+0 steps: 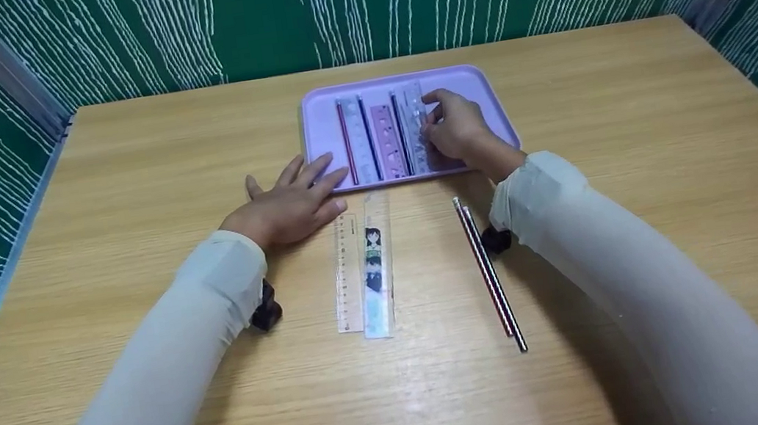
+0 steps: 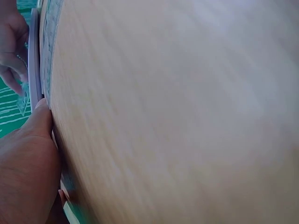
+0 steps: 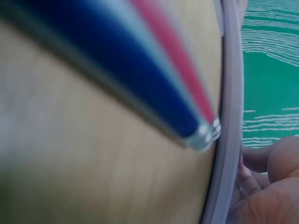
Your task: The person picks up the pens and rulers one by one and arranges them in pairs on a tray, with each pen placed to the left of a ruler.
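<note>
A lilac tray (image 1: 472, 81) holds a row of pencils and rulers laid side by side. At the row's right end lies a clear ruler (image 1: 417, 125), which my right hand (image 1: 460, 127) pinches along its right side. The left wrist view also shows that right hand (image 2: 13, 51) above the tray rim, with part of the clear ruler (image 2: 22, 103) below its fingertips. My left hand (image 1: 292, 202) is spread at the tray's front left corner, fingers over the rim. Its thumb is beside the top of a narrow clear ruler (image 1: 347, 276) on the table.
A ruler with cartoon figures (image 1: 375, 280) lies in front of the tray, beside the narrow ruler. Two pencils (image 1: 487, 271) lie together on the wooden table (image 1: 229, 411), near the right sleeve. Inside the tray are a red pencil (image 1: 346, 143) and a pink ruler (image 1: 387, 141).
</note>
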Demonstrator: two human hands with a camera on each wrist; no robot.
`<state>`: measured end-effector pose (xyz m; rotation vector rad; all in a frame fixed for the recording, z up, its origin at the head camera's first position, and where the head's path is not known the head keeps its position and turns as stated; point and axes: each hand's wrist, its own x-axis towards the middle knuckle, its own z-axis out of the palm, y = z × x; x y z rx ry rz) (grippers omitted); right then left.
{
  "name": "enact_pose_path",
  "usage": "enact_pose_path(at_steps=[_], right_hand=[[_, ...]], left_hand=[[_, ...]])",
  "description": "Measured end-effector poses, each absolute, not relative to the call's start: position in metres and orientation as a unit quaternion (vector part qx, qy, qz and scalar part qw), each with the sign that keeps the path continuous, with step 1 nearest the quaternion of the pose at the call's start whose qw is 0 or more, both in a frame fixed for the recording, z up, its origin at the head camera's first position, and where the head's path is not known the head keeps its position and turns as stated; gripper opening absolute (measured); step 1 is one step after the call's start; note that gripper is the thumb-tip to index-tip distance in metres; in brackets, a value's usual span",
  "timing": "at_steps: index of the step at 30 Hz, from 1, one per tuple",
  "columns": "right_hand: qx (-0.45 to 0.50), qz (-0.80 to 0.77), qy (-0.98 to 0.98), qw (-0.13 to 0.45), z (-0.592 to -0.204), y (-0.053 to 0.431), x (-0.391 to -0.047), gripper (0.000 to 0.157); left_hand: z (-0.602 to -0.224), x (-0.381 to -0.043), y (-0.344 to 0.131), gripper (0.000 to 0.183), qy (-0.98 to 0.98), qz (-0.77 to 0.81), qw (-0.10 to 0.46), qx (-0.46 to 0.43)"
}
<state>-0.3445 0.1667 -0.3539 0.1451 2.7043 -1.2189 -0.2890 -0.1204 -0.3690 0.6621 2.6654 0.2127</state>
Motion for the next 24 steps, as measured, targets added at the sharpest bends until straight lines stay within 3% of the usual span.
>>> enact_pose_path(at_steps=[8,24], right_hand=[[0.044,-0.348,0.936,0.044,-0.3559,0.1600,-0.3419,0.054],[0.066,-0.319,0.942,0.078,-0.3512,0.1602,-0.3369,0.045]], left_hand=[[-0.3679,-0.2885,-0.1197,0.062,0.950,0.070,0.192,0.238],[-0.3678,-0.2883,-0.1206,0.063,0.950,0.076,0.190,0.238]])
